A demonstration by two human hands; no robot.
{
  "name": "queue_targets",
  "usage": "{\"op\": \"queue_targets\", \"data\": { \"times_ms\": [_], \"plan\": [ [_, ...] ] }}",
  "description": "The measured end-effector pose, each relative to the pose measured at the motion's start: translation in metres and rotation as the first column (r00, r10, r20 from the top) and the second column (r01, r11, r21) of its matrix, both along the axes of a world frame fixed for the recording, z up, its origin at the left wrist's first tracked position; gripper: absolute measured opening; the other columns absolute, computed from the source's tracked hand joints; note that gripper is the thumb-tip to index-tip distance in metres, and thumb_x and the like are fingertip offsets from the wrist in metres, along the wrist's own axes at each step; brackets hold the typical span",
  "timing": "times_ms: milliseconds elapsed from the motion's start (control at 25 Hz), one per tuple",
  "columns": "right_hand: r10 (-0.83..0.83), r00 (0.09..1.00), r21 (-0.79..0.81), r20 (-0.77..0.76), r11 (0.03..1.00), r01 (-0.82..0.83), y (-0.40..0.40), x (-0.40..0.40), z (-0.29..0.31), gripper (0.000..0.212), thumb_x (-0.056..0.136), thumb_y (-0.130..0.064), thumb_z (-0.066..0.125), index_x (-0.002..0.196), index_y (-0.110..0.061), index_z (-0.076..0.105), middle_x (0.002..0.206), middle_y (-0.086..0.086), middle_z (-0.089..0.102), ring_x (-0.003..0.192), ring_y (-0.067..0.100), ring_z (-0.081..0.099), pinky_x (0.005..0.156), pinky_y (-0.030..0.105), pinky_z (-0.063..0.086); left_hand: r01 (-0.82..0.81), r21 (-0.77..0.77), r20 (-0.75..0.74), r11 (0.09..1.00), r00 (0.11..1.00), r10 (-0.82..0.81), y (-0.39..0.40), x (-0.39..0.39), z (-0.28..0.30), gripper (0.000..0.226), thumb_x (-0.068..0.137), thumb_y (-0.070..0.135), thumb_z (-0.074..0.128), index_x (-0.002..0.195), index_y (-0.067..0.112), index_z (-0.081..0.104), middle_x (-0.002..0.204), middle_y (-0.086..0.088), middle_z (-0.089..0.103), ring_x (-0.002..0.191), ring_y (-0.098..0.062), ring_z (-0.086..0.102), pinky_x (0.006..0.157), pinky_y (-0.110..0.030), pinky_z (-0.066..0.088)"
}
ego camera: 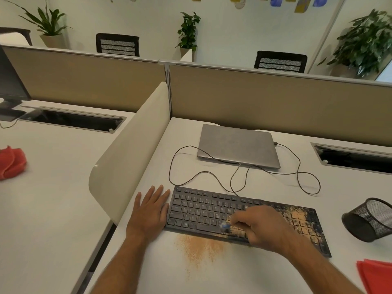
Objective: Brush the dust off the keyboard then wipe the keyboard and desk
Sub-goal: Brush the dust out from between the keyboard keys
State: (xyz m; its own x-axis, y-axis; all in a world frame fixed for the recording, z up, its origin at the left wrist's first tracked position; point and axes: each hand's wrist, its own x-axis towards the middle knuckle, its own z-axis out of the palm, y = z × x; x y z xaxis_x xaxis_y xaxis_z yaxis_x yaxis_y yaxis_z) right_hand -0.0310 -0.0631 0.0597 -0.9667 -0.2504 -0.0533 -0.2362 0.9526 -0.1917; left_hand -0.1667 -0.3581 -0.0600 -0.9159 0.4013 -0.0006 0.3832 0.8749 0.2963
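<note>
A black keyboard (203,209) lies on the white desk (244,270), with tan dust over its right half. My right hand (265,227) grips a small blue brush (225,225), blurred, whose tip is at the keyboard's front edge near the space bar. My left hand (150,211) lies flat on the desk with straight fingers, touching the keyboard's left end. A patch of tan dust (199,247) is spread on the desk just in front of the keyboard.
A shut grey laptop (237,146) sits behind the keyboard, its cable (301,172) looping across the desk. A black mesh cup (369,219) lies tipped at the right. Red cloth (375,274) shows at the lower right, another red cloth (11,162) on the left desk. A white divider (127,149) stands left.
</note>
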Motion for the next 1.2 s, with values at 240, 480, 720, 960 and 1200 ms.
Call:
{"op": "queue_targets", "data": {
  "times_ms": [240, 480, 720, 960, 1200],
  "plan": [
    [-0.011, 0.998, -0.045, -0.065, 0.999, 0.008, 0.013, 0.003, 0.005, 0.017, 0.089, -0.032, 0.055, 0.1, -0.036, 0.067, 0.08, -0.015, 0.068, 0.069, 0.004, 0.054, 0.058, 0.018, 0.037, 0.0, -0.008, -0.003, 1.0, 1.0, 0.0, 0.0, 0.0, 0.001, 0.073, 0.091, 0.057, -0.006, 0.157, 0.039, 0.018, 0.165, 0.017, 0.007, 0.152, -0.004, -0.008, 0.124, -0.04, -0.01],
    [-0.051, 0.999, 0.038, 0.002, 0.998, 0.051, 0.018, 0.005, 0.004, 0.015, 0.092, -0.032, 0.052, 0.1, -0.036, 0.064, 0.085, -0.015, 0.068, 0.073, 0.005, 0.055, 0.063, 0.019, 0.042, -0.004, -0.003, 0.004, 1.0, 1.0, 0.004, 0.0, 0.0, 0.001, 0.073, 0.091, 0.057, -0.005, 0.157, 0.04, 0.018, 0.165, 0.017, 0.008, 0.152, -0.004, -0.008, 0.124, -0.04, -0.01],
    [-0.048, 0.988, -0.111, -0.145, 0.993, 0.032, 0.015, 0.002, -0.005, 0.019, 0.086, -0.032, 0.057, 0.102, -0.038, 0.066, 0.075, -0.019, 0.067, 0.061, -0.001, 0.05, 0.053, 0.012, 0.035, -0.011, -0.007, 0.006, 1.0, 1.0, 0.011, 0.0, -0.001, 0.001, 0.073, 0.09, 0.057, -0.004, 0.157, 0.041, 0.02, 0.165, 0.018, 0.009, 0.151, -0.002, -0.007, 0.124, -0.04, -0.01],
    [-0.094, 0.971, -0.079, -0.221, 0.994, 0.079, 0.016, 0.0, -0.004, 0.012, 0.084, -0.032, 0.058, 0.09, -0.037, 0.067, 0.065, -0.017, 0.063, 0.056, 0.002, 0.048, 0.046, 0.02, 0.041, -0.011, -0.004, 0.002, 1.0, 1.0, 0.011, 0.001, 0.0, 0.002, 0.073, 0.09, 0.057, -0.004, 0.157, 0.04, 0.02, 0.165, 0.017, 0.009, 0.152, -0.003, -0.007, 0.124, -0.039, -0.01],
    [-0.07, 0.994, -0.036, -0.08, 0.997, 0.067, 0.008, -0.002, -0.009, 0.021, 0.089, -0.03, 0.054, 0.105, -0.037, 0.065, 0.08, -0.014, 0.067, 0.069, 0.005, 0.052, 0.06, 0.025, 0.045, -0.012, -0.004, 0.007, 1.0, 1.0, 0.012, 0.001, 0.0, 0.003, 0.074, 0.09, 0.057, -0.005, 0.157, 0.04, 0.019, 0.165, 0.017, 0.008, 0.152, -0.003, -0.007, 0.124, -0.039, -0.011]
  ]
}}
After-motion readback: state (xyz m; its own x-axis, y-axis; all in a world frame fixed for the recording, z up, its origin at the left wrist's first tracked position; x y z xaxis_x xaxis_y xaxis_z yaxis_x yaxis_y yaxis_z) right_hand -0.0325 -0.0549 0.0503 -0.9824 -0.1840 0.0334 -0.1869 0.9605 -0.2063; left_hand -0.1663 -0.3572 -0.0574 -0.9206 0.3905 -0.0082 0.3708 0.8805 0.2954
